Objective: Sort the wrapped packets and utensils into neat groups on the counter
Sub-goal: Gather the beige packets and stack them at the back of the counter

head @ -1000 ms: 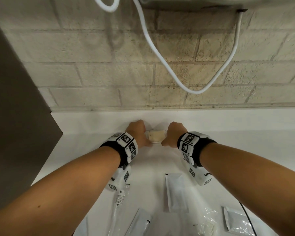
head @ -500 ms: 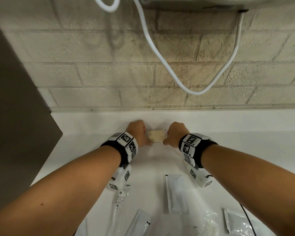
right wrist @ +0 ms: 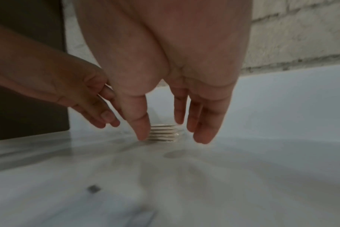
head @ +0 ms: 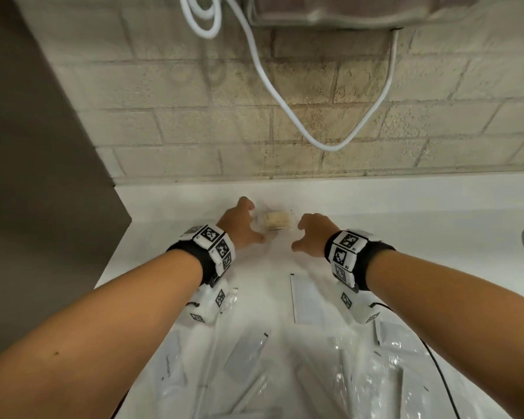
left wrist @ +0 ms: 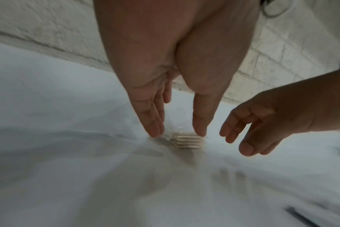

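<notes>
A small stack of beige packets in clear wrap [head: 277,220] lies on the white counter [head: 406,225] near the back wall. My left hand [head: 242,225] hovers just left of it, and my right hand [head: 312,234] just right of it. In the left wrist view the left hand [left wrist: 178,132] has straight fingers pointing down at the stack [left wrist: 188,141]. I cannot tell whether they touch it. The right hand [right wrist: 172,137] is likewise spread over the stack [right wrist: 163,132] and holds nothing.
Flat white packets [head: 307,297] and clear-wrapped utensils [head: 360,373] lie scattered on the near counter, under my forearms. A dark panel [head: 43,146] bounds the left side. A white cord [head: 285,95] hangs on the brick wall. A black cable [head: 436,367] runs at the near right.
Both hands were pressed against the ends of the beige stack. They have let go and drawn slightly back and apart, fingers opened. The stack stays in place.
</notes>
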The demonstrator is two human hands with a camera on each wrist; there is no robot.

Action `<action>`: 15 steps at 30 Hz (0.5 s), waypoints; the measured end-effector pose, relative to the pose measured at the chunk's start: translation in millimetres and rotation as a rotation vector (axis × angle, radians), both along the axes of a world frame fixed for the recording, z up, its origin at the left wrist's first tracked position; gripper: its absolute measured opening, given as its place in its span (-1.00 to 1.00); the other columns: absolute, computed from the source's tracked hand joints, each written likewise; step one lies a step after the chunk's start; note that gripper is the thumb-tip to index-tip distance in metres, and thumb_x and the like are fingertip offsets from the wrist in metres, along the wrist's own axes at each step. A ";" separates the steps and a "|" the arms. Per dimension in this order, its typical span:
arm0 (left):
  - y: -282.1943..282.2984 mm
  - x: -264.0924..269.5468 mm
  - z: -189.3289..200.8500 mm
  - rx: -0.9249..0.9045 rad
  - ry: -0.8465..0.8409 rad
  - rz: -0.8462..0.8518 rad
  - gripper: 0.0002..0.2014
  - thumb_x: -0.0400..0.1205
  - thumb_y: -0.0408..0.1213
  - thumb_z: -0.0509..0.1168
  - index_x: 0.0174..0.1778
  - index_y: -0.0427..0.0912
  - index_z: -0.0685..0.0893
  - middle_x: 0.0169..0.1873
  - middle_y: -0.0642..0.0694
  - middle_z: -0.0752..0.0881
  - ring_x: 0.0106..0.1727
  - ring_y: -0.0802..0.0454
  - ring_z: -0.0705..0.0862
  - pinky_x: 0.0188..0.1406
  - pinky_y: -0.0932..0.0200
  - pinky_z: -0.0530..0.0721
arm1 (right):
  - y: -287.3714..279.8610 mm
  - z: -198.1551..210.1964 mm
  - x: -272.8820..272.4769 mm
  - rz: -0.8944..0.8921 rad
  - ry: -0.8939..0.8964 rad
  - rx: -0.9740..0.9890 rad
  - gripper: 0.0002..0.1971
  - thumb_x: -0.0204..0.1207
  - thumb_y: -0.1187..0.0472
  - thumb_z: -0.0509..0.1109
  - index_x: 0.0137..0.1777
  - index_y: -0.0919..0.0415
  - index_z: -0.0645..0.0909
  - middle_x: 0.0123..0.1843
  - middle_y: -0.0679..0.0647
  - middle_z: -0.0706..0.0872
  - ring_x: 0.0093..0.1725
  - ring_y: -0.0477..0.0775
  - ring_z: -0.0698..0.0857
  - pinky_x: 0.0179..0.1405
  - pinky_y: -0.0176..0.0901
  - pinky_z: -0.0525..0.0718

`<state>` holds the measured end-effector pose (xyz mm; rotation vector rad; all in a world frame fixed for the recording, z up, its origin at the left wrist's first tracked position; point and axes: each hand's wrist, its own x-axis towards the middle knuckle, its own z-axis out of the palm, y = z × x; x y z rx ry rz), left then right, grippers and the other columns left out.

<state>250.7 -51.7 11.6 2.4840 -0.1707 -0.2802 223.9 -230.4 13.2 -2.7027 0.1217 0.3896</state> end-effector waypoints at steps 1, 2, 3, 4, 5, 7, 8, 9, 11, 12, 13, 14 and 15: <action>3.2 -12.4 4.4 0.011 0.005 -0.004 -0.33 0.42 -0.16 0.57 0.38 -0.19 0.40 0.22 -0.17 0.64 0.14 -0.07 0.63 0.04 0.16 0.56 | 1.5 2.7 -12.4 0.024 -0.006 -0.034 -0.58 0.46 0.00 0.45 0.21 0.25 0.57 0.24 0.17 0.62 0.19 0.18 0.64 0.01 -0.09 0.64; 6.5 -26.7 7.6 0.031 0.016 -0.016 -0.40 0.44 -0.14 0.55 0.33 -0.18 0.46 0.19 -0.15 0.66 0.11 -0.05 0.63 0.03 0.19 0.54 | 4.0 3.8 -25.7 0.043 -0.005 -0.059 -0.65 0.45 -0.06 0.43 0.00 0.24 0.59 0.12 0.17 0.66 0.09 0.18 0.67 -0.06 -0.09 0.65; 9.5 -43.0 9.9 0.056 0.025 -0.034 -0.46 0.44 -0.12 0.55 0.28 -0.17 0.52 0.16 -0.13 0.68 0.07 -0.03 0.63 0.02 0.21 0.53 | 7.0 3.4 -40.6 0.059 -0.001 -0.081 -0.64 0.41 -0.12 0.43 -0.16 0.21 0.54 0.02 0.15 0.67 -0.01 0.16 0.66 -0.15 -0.10 0.62; 12.2 -60.5 9.7 0.080 0.034 -0.048 -0.50 0.43 -0.09 0.55 0.22 -0.16 0.57 0.11 -0.12 0.70 0.01 -0.01 0.63 -0.01 0.23 0.53 | 10.8 1.3 -55.8 0.068 0.006 -0.095 -0.60 0.36 -0.17 0.44 -0.20 0.19 0.49 -0.03 0.13 0.67 -0.09 0.14 0.64 -0.20 -0.12 0.59; 14.8 -79.0 7.0 0.099 0.044 -0.059 -0.52 0.41 -0.06 0.56 0.16 -0.14 0.60 0.05 -0.11 0.71 -0.05 0.01 0.63 -0.05 0.22 0.55 | 14.8 -2.3 -71.7 0.071 0.013 -0.106 -0.54 0.29 -0.21 0.46 -0.13 0.17 0.49 -0.01 0.12 0.68 -0.11 0.13 0.62 -0.22 -0.13 0.58; 19.4 -116.2 -1.3 0.140 0.076 -0.075 -0.51 0.30 0.05 0.58 0.02 -0.08 0.61 -0.05 -0.05 0.70 -0.13 0.03 0.64 -0.13 0.19 0.61 | 22.2 -9.5 -100.2 0.073 0.018 -0.168 -0.39 0.19 -0.24 0.50 0.10 0.16 0.52 0.09 0.11 0.66 -0.04 0.15 0.65 -0.17 -0.10 0.65; 20.9 -134.3 -5.5 0.181 0.094 -0.084 -0.48 0.25 0.11 0.57 -0.01 -0.05 0.60 -0.06 -0.02 0.68 -0.12 0.04 0.65 -0.15 0.17 0.64 | 25.2 -12.6 -111.7 0.076 0.022 -0.206 -0.38 0.21 -0.20 0.51 0.16 0.18 0.53 0.12 0.12 0.65 0.02 0.17 0.67 -0.11 -0.08 0.69; 22.3 -148.8 -10.0 0.238 0.101 -0.101 -0.46 0.23 0.16 0.55 0.00 -0.03 0.59 -0.03 0.01 0.66 -0.07 0.03 0.65 -0.13 0.16 0.66 | 27.1 -15.2 -120.3 0.080 0.017 -0.223 -0.46 0.25 -0.12 0.51 0.13 0.20 0.55 0.12 0.13 0.66 0.05 0.19 0.69 -0.08 -0.07 0.72; 23.4 -170.5 -17.0 0.358 0.080 -0.145 -0.44 0.30 0.16 0.53 0.09 -0.09 0.62 0.05 -0.01 0.63 0.06 -0.01 0.64 0.01 0.11 0.67 | 29.6 -13.3 -138.2 0.091 0.020 -0.211 -0.75 0.31 0.08 0.47 -0.13 0.22 0.58 0.02 0.15 0.72 -0.05 0.18 0.72 -0.17 -0.11 0.73; 23.4 -177.4 -19.7 0.401 0.064 -0.151 -0.47 0.36 0.13 0.51 0.11 -0.14 0.64 0.06 -0.04 0.64 0.10 -0.04 0.64 0.06 0.08 0.67 | 30.2 -12.3 -145.4 0.096 0.031 -0.203 -0.82 0.32 0.14 0.45 -0.23 0.22 0.55 -0.06 0.14 0.73 -0.13 0.15 0.71 -0.23 -0.14 0.71; 23.4 -183.2 -20.6 0.423 0.044 -0.148 -0.55 0.42 0.08 0.48 0.07 -0.18 0.67 0.03 -0.06 0.66 0.09 -0.06 0.66 0.08 0.07 0.68 | 30.8 -10.6 -152.7 0.100 0.035 -0.194 -0.84 0.34 0.16 0.45 -0.26 0.21 0.53 -0.12 0.12 0.71 -0.17 0.14 0.70 -0.29 -0.15 0.69; 23.2 -188.3 -21.2 0.426 0.033 -0.140 -0.66 0.46 0.02 0.45 -0.04 -0.17 0.68 -0.05 -0.08 0.67 0.04 -0.08 0.69 0.02 0.08 0.69 | 31.0 -9.0 -159.5 0.100 0.036 -0.178 -0.85 0.38 0.18 0.44 -0.23 0.22 0.54 -0.14 0.11 0.67 -0.16 0.15 0.70 -0.31 -0.16 0.66; 23.5 -193.4 -21.6 0.422 0.019 -0.132 -0.77 0.47 -0.05 0.42 -0.19 -0.15 0.65 -0.15 -0.10 0.65 -0.07 -0.09 0.69 -0.10 0.10 0.67 | 30.0 -7.6 -165.8 0.098 0.022 -0.148 -0.87 0.43 0.19 0.41 -0.14 0.24 0.58 -0.10 0.13 0.67 -0.09 0.16 0.71 -0.28 -0.15 0.66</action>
